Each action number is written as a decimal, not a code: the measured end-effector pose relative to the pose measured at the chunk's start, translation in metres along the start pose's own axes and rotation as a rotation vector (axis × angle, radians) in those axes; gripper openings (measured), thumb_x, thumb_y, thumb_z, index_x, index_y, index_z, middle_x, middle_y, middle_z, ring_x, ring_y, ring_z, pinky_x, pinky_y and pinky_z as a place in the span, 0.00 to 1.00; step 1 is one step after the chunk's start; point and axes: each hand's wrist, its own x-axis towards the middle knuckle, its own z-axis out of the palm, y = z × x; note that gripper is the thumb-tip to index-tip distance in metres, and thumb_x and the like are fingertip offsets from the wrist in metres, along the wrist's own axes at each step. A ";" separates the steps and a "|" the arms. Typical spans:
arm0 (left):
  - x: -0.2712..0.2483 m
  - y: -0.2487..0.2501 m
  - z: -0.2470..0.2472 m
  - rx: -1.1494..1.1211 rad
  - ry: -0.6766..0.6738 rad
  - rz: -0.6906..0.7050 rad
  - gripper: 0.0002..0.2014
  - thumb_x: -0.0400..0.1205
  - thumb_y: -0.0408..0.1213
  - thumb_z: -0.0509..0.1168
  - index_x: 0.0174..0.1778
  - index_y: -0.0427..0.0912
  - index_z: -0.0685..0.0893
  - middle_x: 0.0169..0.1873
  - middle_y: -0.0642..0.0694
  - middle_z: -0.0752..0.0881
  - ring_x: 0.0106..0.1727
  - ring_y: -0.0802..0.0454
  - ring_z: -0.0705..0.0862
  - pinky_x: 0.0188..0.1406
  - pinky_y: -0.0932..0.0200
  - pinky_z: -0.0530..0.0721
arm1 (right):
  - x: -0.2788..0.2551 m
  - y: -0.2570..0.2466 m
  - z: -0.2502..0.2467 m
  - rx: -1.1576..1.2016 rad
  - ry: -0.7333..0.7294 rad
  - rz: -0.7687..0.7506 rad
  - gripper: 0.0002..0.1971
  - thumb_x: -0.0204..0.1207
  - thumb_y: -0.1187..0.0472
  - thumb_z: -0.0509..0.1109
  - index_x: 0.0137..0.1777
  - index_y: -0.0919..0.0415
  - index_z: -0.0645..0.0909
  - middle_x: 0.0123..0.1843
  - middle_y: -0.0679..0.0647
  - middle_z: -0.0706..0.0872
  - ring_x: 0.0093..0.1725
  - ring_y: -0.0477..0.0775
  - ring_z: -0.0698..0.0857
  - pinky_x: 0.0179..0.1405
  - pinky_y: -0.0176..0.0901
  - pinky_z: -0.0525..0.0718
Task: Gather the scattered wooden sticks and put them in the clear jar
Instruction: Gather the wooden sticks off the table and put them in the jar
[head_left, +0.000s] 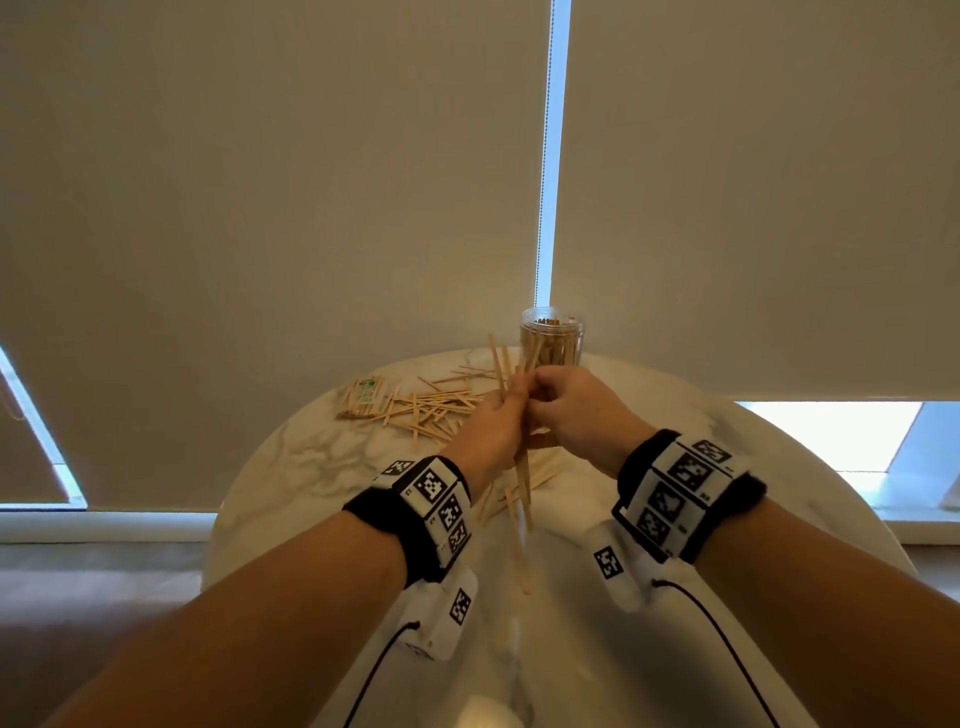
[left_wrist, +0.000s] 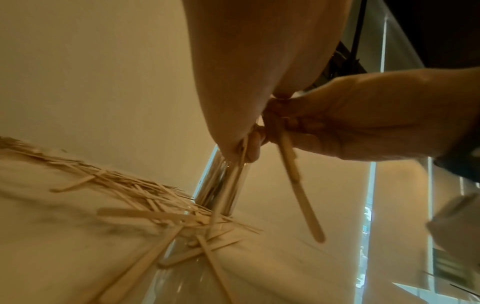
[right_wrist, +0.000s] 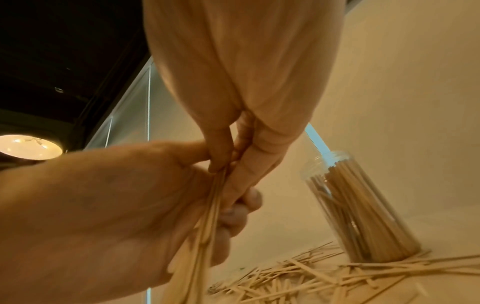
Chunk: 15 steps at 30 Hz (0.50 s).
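Observation:
My left hand (head_left: 509, 402) grips a bundle of thin wooden sticks (head_left: 521, 499) above the table; the bundle stands nearly upright and sticks out above and below the fist. Beside it, my right hand (head_left: 537, 397) pinches the bundle's upper part, fingertips against the left hand. In the right wrist view the right hand (right_wrist: 224, 164) nips the stick tops while the left hand (right_wrist: 228, 218) curls round the bundle (right_wrist: 207, 230). The clear jar (head_left: 552, 340) stands just behind the hands, upright, open, holding several sticks. More sticks (head_left: 431, 410) lie scattered on the table left of the hands.
The round white marble table (head_left: 311, 457) has its far edge close behind the jar. A wrapped pack of sticks (head_left: 361, 397) lies at the far left of the scatter. A few loose sticks (head_left: 540, 475) lie under the hands. Roller blinds fill the background.

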 end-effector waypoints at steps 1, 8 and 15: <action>-0.001 0.000 0.002 -0.003 0.003 0.030 0.29 0.88 0.63 0.45 0.65 0.49 0.83 0.49 0.49 0.89 0.49 0.57 0.88 0.36 0.67 0.82 | 0.002 0.002 0.003 0.011 0.032 -0.026 0.04 0.81 0.72 0.68 0.46 0.69 0.84 0.40 0.63 0.90 0.36 0.56 0.91 0.39 0.50 0.93; 0.005 -0.012 -0.009 0.092 0.105 0.101 0.31 0.87 0.65 0.41 0.60 0.51 0.83 0.29 0.50 0.81 0.31 0.56 0.79 0.37 0.56 0.76 | 0.015 0.006 0.006 -0.153 0.044 -0.088 0.09 0.82 0.58 0.72 0.50 0.57 0.93 0.42 0.49 0.94 0.42 0.41 0.90 0.43 0.28 0.85; 0.011 -0.008 -0.037 0.359 0.251 0.113 0.34 0.89 0.61 0.42 0.46 0.38 0.85 0.31 0.48 0.82 0.36 0.47 0.81 0.41 0.50 0.79 | 0.020 -0.004 0.011 -0.025 0.051 0.010 0.08 0.86 0.59 0.65 0.56 0.63 0.82 0.46 0.58 0.91 0.37 0.52 0.87 0.45 0.51 0.89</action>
